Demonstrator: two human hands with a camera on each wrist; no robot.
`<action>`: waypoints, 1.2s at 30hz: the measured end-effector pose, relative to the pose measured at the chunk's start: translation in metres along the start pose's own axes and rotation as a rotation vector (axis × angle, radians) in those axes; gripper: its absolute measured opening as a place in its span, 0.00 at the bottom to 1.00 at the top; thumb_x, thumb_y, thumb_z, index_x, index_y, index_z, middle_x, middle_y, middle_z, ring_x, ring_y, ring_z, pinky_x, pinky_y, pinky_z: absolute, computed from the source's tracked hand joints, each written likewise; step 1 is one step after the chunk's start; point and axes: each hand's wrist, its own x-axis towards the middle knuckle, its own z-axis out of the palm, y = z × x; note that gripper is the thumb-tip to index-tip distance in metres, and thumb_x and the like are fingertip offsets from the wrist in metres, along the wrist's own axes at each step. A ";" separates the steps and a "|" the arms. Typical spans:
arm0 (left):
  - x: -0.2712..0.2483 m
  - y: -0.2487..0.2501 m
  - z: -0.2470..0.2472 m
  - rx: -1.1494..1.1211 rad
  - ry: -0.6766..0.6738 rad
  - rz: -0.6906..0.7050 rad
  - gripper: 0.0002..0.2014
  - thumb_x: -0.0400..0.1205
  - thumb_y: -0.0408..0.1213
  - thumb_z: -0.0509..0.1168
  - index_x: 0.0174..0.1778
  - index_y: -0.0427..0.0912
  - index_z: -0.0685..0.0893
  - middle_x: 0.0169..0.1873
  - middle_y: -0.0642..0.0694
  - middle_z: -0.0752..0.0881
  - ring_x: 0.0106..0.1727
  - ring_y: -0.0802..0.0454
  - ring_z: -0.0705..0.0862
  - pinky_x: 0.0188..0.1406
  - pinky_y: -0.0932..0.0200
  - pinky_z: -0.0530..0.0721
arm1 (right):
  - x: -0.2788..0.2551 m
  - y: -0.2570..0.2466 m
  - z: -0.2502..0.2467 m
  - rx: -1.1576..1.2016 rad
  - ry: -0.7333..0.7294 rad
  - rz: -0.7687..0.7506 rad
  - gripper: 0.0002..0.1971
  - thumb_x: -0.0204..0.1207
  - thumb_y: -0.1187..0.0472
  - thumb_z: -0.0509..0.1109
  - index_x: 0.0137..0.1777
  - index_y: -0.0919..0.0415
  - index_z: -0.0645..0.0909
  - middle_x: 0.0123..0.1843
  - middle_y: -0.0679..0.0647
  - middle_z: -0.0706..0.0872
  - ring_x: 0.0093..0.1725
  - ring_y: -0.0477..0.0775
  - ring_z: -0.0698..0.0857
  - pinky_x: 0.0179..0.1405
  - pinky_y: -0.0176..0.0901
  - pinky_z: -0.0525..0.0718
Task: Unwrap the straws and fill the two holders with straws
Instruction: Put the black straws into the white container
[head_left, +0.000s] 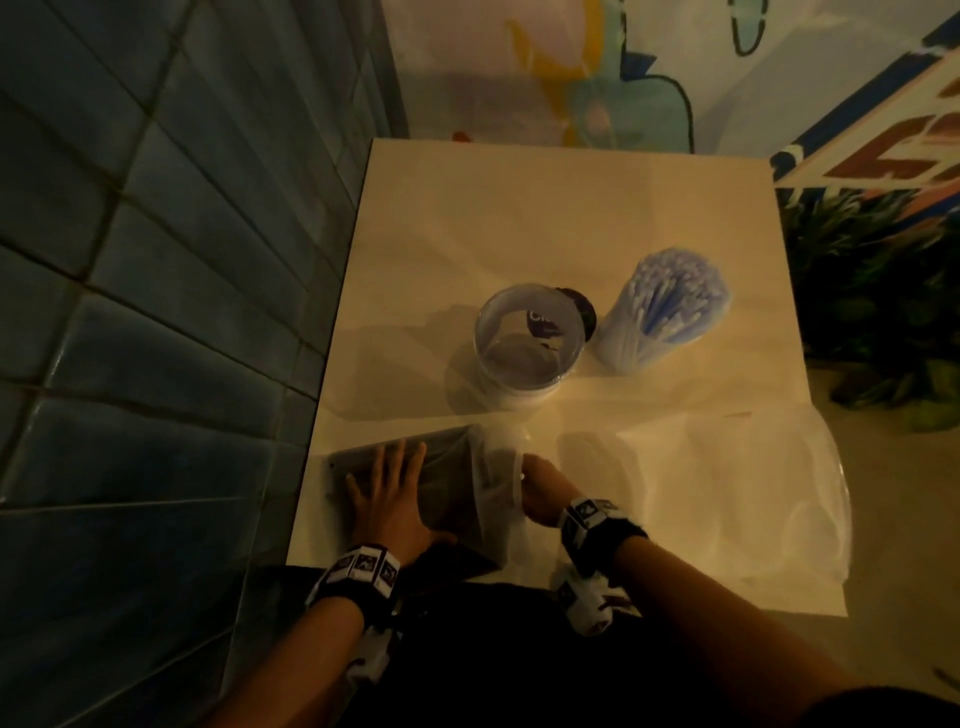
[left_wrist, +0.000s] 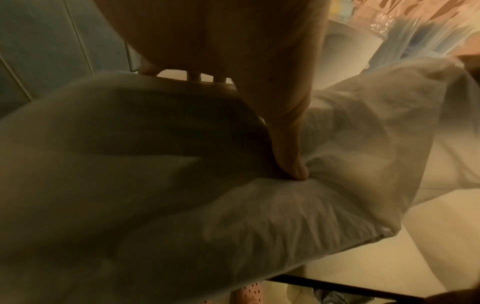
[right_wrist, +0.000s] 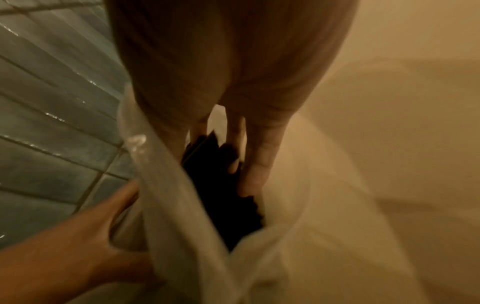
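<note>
A pack of dark straws (head_left: 447, 493) in a clear plastic wrapper (left_wrist: 155, 185) lies at the table's front left. My left hand (head_left: 389, 499) lies flat on top of it with straight fingers, and its thumb (left_wrist: 285, 144) presses into the plastic. My right hand (head_left: 540, 493) is at the wrapper's open end. In the right wrist view my right hand (right_wrist: 233, 160) reaches inside and pinches the dark straws (right_wrist: 221, 195) between thumb and fingers. An empty clear holder (head_left: 530, 338) stands mid-table. Right of it a second holder (head_left: 670, 312) is packed with blue and white straws.
An empty clear plastic bag (head_left: 727, 493) lies spread over the table's front right. The cream table (head_left: 519, 208) meets a blue tiled wall (head_left: 156, 260) on the left. Green plants (head_left: 872, 291) stand beyond its right edge.
</note>
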 end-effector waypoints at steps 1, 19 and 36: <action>0.001 0.001 -0.001 0.003 -0.008 -0.014 0.68 0.60 0.73 0.73 0.84 0.58 0.33 0.86 0.50 0.34 0.86 0.43 0.33 0.79 0.22 0.44 | 0.003 -0.002 0.005 -0.003 0.028 -0.003 0.18 0.79 0.57 0.71 0.67 0.61 0.82 0.63 0.59 0.86 0.61 0.60 0.85 0.59 0.51 0.84; 0.005 0.011 0.002 0.028 -0.011 -0.048 0.69 0.60 0.74 0.73 0.84 0.56 0.32 0.86 0.51 0.34 0.86 0.42 0.33 0.79 0.22 0.41 | 0.001 0.004 -0.027 0.445 -0.104 0.015 0.10 0.74 0.62 0.79 0.54 0.54 0.87 0.41 0.50 0.91 0.36 0.47 0.90 0.34 0.38 0.86; 0.008 0.009 0.000 0.058 -0.024 -0.011 0.72 0.57 0.75 0.73 0.85 0.55 0.32 0.85 0.50 0.33 0.86 0.42 0.32 0.80 0.24 0.39 | -0.008 0.003 0.002 1.081 0.071 0.482 0.09 0.75 0.57 0.77 0.41 0.64 0.88 0.38 0.60 0.89 0.40 0.61 0.86 0.45 0.54 0.83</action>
